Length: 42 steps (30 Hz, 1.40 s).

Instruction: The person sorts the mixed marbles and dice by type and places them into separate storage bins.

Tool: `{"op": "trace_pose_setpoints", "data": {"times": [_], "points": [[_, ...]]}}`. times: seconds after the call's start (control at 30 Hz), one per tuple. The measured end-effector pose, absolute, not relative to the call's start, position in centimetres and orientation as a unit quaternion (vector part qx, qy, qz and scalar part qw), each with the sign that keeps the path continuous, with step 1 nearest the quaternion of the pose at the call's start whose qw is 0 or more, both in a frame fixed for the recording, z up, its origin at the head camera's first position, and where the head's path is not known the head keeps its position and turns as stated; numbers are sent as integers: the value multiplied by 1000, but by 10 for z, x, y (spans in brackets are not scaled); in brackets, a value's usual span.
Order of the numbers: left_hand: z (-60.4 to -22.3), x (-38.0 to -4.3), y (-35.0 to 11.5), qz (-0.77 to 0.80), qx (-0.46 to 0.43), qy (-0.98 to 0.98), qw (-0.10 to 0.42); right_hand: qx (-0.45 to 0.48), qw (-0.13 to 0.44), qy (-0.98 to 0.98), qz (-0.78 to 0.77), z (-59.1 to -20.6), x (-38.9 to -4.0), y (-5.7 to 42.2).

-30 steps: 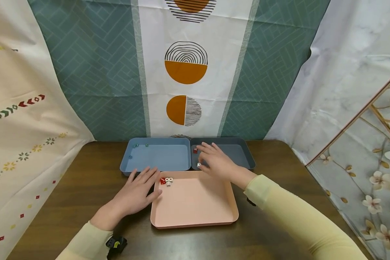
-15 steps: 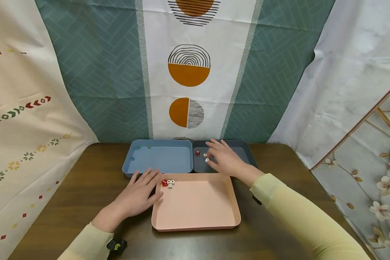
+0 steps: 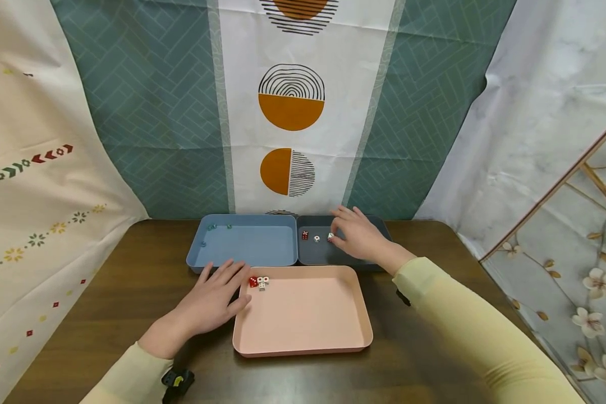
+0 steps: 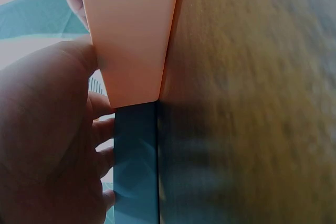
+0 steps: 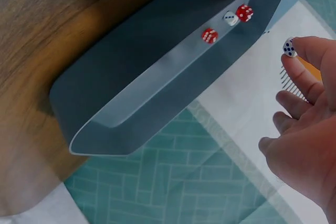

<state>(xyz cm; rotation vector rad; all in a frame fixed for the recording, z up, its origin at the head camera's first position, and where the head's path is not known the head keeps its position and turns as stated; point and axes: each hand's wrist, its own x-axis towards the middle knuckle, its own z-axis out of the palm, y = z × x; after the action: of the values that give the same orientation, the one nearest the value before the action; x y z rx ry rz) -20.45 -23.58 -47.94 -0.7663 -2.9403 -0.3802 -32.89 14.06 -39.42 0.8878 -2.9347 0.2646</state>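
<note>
My right hand is over the dark grey tray, pinching a white die between thumb and index finger. Its other fingers spread loosely. On that tray's floor lie a red die, a white die and a second red die, which the right hand hides from the head camera. My left hand lies with straight fingers along the left rim of the pink tray. Its fingertips reach the blue tray's front edge. In the pink tray's back left corner are a red die and several white dice.
The blue tray stands left of the dark grey one and holds several small green dice. All three trays sit close together on a brown wooden table. A patterned cloth hangs behind the table.
My right hand has moved right and farther back over the dark grey tray, still pinching the white die. Another white die in that tray has come into sight. The left hand stays put.
</note>
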Motion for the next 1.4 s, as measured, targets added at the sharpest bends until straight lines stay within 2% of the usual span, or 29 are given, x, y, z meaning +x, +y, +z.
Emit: {"op": "trace_pose_setpoints", "data": {"times": [0.67, 1.4], "points": [[-473, -206, -235, -114, -253, -960, 40, 224, 20, -972, 62, -401, -351, 167], [-482, -206, -236, -123, -260, -956, 62, 220, 0, -974, 53, -421, -367, 168]]}}
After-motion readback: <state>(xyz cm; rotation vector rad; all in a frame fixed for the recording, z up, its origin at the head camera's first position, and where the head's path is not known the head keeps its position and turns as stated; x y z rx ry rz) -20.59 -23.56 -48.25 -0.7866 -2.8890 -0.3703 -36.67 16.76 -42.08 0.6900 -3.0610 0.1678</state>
